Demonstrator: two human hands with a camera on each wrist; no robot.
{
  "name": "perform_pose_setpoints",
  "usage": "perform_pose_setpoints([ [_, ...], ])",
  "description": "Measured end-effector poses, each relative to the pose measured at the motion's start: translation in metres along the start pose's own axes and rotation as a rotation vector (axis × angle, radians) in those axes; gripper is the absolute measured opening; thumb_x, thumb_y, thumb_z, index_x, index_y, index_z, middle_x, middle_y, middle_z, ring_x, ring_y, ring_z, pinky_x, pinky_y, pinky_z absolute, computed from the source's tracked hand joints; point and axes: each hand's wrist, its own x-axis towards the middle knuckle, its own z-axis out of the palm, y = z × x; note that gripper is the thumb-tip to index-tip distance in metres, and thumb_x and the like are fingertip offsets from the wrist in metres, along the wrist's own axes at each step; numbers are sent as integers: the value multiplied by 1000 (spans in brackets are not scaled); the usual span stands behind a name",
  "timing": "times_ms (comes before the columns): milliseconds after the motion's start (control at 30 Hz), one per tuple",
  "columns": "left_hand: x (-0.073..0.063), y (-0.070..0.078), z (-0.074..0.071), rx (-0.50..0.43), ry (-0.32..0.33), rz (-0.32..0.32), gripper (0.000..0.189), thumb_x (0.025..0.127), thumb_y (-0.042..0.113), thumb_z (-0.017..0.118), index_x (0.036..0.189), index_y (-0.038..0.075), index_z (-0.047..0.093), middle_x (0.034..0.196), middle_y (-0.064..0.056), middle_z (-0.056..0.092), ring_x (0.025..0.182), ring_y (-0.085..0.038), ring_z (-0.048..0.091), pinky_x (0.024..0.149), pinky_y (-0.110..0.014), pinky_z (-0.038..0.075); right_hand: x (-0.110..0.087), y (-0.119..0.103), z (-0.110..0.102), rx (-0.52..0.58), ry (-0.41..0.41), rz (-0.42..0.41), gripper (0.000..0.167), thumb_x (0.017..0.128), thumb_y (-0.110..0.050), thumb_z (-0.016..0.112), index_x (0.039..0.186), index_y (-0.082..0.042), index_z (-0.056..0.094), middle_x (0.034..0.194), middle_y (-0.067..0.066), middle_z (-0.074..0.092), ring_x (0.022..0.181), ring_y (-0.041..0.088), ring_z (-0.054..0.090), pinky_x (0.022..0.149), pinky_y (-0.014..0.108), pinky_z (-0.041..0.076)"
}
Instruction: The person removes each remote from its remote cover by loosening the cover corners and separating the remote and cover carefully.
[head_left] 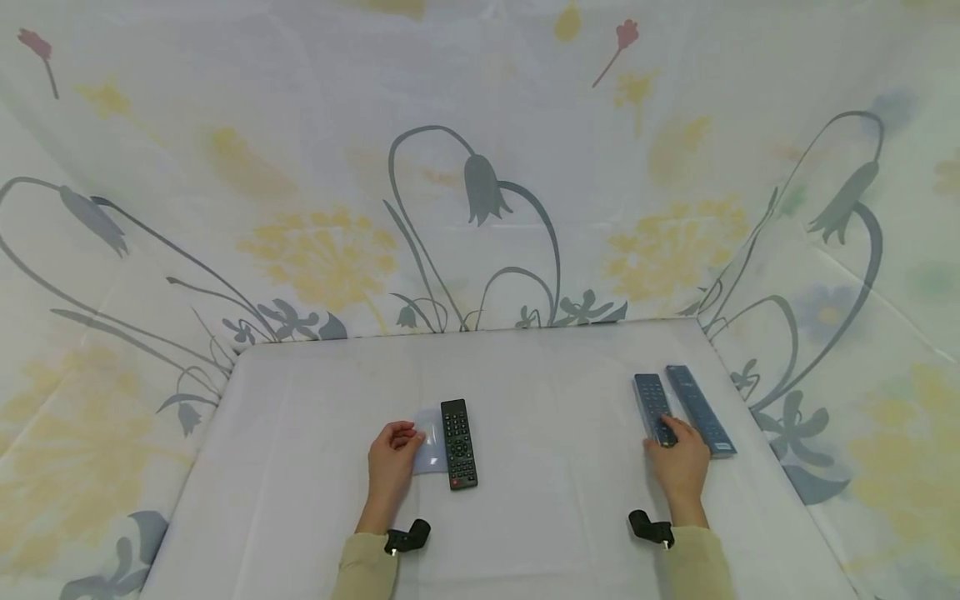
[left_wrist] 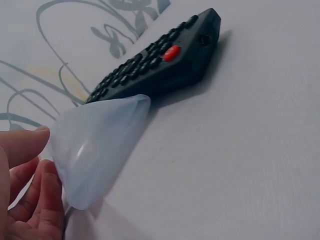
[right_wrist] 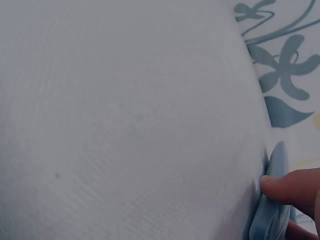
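A black remote control [head_left: 459, 444] with a red button lies on the table left of centre. Against its left side is a translucent bluish plastic sleeve [left_wrist: 95, 150], partly raised off the table. My left hand [head_left: 393, 462] has its thumb and curled fingers at the sleeve's outer edge and pinches it there. Farther right, my right hand [head_left: 682, 467] grips the near end of a remote control in a bluish sleeve [head_left: 651, 400]. The right wrist view shows the thumb [right_wrist: 287, 187] pressed on the side of that wrapped remote. Its lower end is hidden by the hand.
Another wrapped remote [head_left: 701, 408] lies just right of the gripped one, near the table's right edge. The table [head_left: 540, 533] has a white cover. Flower-patterned cloth [head_left: 525, 100] rises behind and at both sides. A black wrist camera [head_left: 408, 536] sits on each wrist.
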Motion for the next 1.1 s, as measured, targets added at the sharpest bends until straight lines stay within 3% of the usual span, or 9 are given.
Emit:
perform_pose_setpoints([
  [300, 0, 4, -4, -51, -50, 5, 22, 89, 4, 73, 108, -2, 65, 99, -12, 67, 86, -17, 64, 73, -16, 49, -1, -3, -1, 81, 2, 103, 45, 82, 1, 70, 126, 7, 61, 133, 34, 53, 128, 50, 44, 105, 58, 33],
  [433, 0, 8, -6, -59, -70, 25, 23, 88, 2, 73, 109, -3, 65, 100, -14, 68, 84, -15, 64, 72, -18, 48, -2, -5, -1, 92, -9, 169, 46, 82, -2, 70, 127, 3, 63, 132, 31, 56, 121, 45, 52, 97, 53, 40],
  [533, 0, 12, -9, -80, -80, 32, 24, 88, 1, 73, 110, -4, 65, 101, -15, 69, 84, -13, 64, 71, -18, 49, -4, -9, -1, 138, -65, 225, 47, 84, -4, 70, 130, 1, 62, 133, 29, 56, 118, 42, 53, 91, 50, 42],
  [733, 1, 20, -11, -132, -107, 23, 26, 89, 1, 72, 113, -4, 64, 106, -15, 69, 88, -14, 65, 75, -18, 49, -9, -18, -4, 255, -226, 311, 50, 88, -8, 69, 137, -4, 57, 146, 24, 46, 129, 39, 45, 96, 46, 42],
  [933, -2, 30, -7, -127, -125, 31, 27, 90, 2, 72, 115, -2, 64, 108, -13, 69, 92, -18, 65, 78, -19, 49, -12, -26, -3, 329, -319, 329, 51, 90, -10, 70, 139, -5, 56, 147, 18, 46, 124, 30, 46, 80, 19, 42],
  [1100, -7, 37, 1, -167, -171, 48, 27, 89, 1, 72, 114, -2, 64, 108, -14, 70, 91, -16, 64, 78, -22, 49, -13, -29, 2, 408, -411, 329, 52, 92, -11, 70, 141, -5, 54, 149, 15, 44, 127, 27, 44, 76, 12, 41],
])
